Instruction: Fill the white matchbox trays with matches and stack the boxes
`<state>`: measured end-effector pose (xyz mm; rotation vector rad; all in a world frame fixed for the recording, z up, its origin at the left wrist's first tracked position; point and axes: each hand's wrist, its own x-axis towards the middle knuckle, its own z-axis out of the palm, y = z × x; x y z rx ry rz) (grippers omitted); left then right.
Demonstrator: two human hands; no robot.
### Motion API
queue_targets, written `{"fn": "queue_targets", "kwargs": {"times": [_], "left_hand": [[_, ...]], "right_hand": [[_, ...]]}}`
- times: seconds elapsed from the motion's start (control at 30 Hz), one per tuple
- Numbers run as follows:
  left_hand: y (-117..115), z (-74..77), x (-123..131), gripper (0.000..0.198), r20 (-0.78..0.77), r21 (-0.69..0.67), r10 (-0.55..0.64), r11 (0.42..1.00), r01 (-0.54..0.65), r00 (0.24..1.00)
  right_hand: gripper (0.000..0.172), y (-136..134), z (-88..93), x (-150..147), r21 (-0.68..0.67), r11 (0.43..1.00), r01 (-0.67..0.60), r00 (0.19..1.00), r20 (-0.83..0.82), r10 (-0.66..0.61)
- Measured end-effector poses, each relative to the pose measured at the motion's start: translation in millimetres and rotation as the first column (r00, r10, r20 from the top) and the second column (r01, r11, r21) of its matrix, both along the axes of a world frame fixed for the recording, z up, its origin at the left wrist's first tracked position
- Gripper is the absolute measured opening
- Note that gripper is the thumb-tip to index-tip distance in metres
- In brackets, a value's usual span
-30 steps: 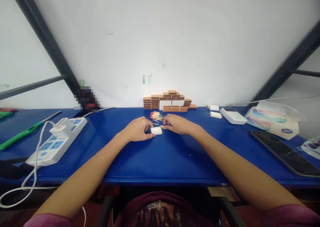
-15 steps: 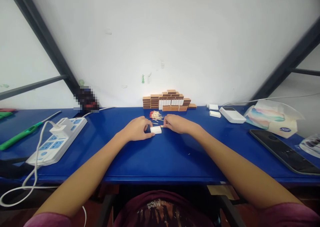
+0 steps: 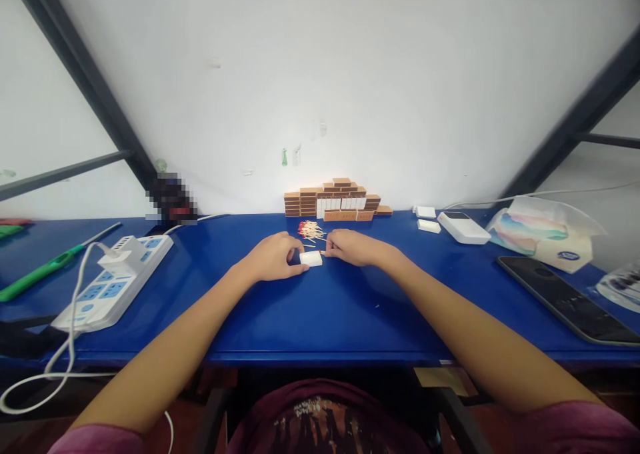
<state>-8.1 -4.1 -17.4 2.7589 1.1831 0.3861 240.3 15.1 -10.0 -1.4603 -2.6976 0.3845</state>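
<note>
My left hand (image 3: 277,257) rests on the blue table, its thumb and fingers closed round the left end of a small white matchbox (image 3: 311,259). Close to the box's right end is my right hand (image 3: 349,247), pinching a matchstick (image 3: 323,253) between thumb and fingertips. The stick points left, at the box's far right corner; whether it touches the box I cannot tell. Just beyond both hands lies a loose pile of red-headed matches (image 3: 311,230), with a few single sticks on its near side.
Stacked brown and white matchboxes (image 3: 345,201) stand against the wall. A power strip (image 3: 145,257) and a green long-necked lighter (image 3: 43,274) are on the left. Rightward are two small white boxes (image 3: 429,226), a white device (image 3: 463,228), a tissue pack (image 3: 540,234) and a phone (image 3: 565,297).
The view has shifted very slightly. Both hands keep almost the same place and grip, with the matchstick still at the right end of the white box.
</note>
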Motion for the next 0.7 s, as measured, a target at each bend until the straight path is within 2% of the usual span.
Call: {"fn": "queue_targets", "kwargs": {"times": [0.2,0.4,0.7], "left_hand": [[1,-0.4,0,0.028,0.004,-0.005,0.008,1.0,-0.008,1.0],[1,-0.8,0,0.029,0.007,-0.003,0.006,1.0,-0.006,1.0],[0,-0.4,-1,0.029,0.015,-0.009,0.017,1.0,-0.016,1.0]], "right_hand": [[0.028,-5,2.5,-3,0.059,0.997,-0.045,0.99,0.133,0.037],[0.031,-10,4.3,-5,0.076,0.996,-0.042,0.986,0.166,0.029],[0.022,-12,5.5,-10,0.079,0.996,-0.03,0.978,0.209,0.013]]}}
